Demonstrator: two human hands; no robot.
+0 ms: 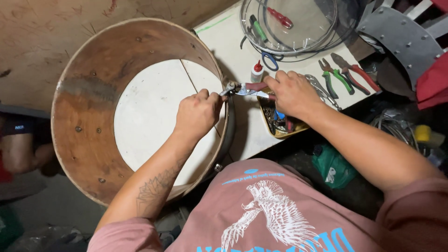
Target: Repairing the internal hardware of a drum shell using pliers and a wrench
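At the near rim of the wooden drum shell [88, 116], my right hand [291, 91] closes its fingers on red-handled pliers [247, 88], long axis pointing left toward my left hand [198, 112], pinched shut at the rim

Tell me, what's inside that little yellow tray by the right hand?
The yellow tray holds a jumble of small dark metal bits plus blue and red pieces. The right hand, gripping red-handled pliers, covers its far end, so what lies there is hidden.

A white worktable [242, 135] is seen. A wooden drum shell [88, 135] is stood at its left edge. Pliers [347, 72], a glue bottle [256, 71], a clear hoop [289, 28] and a parts tray [280, 123] are laid toward the right edge.
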